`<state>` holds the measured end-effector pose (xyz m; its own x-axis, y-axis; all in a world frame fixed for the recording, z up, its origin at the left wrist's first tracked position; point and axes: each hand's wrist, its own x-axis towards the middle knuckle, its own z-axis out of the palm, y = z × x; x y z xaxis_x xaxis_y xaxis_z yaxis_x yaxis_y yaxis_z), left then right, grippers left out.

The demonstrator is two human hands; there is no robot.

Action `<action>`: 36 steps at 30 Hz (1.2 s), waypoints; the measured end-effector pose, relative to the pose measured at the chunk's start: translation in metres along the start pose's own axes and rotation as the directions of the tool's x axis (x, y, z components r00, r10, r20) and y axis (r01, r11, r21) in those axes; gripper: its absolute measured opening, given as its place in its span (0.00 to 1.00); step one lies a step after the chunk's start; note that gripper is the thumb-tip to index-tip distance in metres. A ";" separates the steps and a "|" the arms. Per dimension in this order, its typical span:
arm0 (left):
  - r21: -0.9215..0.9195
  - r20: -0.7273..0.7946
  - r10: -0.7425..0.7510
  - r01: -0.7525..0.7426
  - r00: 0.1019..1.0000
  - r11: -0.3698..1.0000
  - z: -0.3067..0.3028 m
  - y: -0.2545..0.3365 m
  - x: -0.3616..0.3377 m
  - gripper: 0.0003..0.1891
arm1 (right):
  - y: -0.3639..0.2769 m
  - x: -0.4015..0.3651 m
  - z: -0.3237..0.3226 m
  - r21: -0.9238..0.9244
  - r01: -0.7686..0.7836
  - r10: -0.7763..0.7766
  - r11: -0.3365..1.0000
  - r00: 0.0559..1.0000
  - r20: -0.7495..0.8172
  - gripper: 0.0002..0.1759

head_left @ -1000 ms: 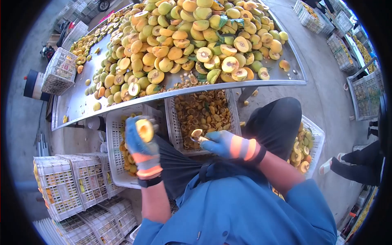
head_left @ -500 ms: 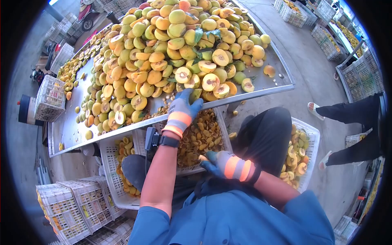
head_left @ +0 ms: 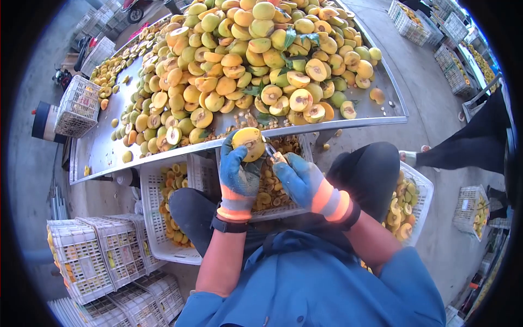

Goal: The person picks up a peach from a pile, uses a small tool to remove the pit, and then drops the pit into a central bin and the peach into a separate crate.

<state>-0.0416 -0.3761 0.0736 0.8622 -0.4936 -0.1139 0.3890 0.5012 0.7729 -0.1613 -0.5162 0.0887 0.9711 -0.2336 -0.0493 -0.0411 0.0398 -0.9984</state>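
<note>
My left hand [head_left: 238, 177], in a blue and grey glove with an orange band, holds up a yellow fruit half [head_left: 249, 144] in front of the table edge. Close on its right, my right hand [head_left: 305, 182] grips a small tool [head_left: 278, 157] with a light handle and a curved metal end, which is at the fruit's right side. A large heap of yellow-green fruit halves [head_left: 218, 71] lies on the metal table [head_left: 370, 117]. Beneath my hands, a white crate [head_left: 308, 147] holds many small orange-yellow pieces.
White crates of fruit stand by my left knee [head_left: 150, 218] and right knee [head_left: 427, 201]. Stacked crates [head_left: 90, 261] are at the lower left. Another person's dark-clothed leg [head_left: 463, 144] is at the right. More crates [head_left: 408, 27] stand at the upper right.
My left hand has come back from the heap with a fruit half. My right hand has moved up beside it, and the tool's metal end now shows. The other person's legs have shifted.
</note>
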 end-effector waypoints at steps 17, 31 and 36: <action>-0.163 -0.184 0.057 -0.088 0.981 0.983 0.008 -0.023 -0.066 0.19 | 0.025 -0.028 0.028 -0.358 0.296 -0.279 0.885 0.955 0.101 0.19; -0.057 -0.281 0.136 -0.158 0.950 0.986 0.012 -0.036 -0.071 0.17 | 0.024 -0.037 0.039 -0.571 0.286 -0.158 0.769 0.952 0.264 0.16; 0.140 -0.241 0.220 -0.190 0.945 0.972 -0.001 -0.040 -0.073 0.18 | 0.027 -0.036 0.033 -0.634 0.447 -0.259 0.631 0.892 0.371 0.15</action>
<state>-0.1193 -0.3596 0.0505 0.9788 -0.1848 -0.0882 0.1684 0.4813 0.8602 -0.1901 -0.4749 0.0648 0.9640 0.1415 0.2250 0.2586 -0.6953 -0.6706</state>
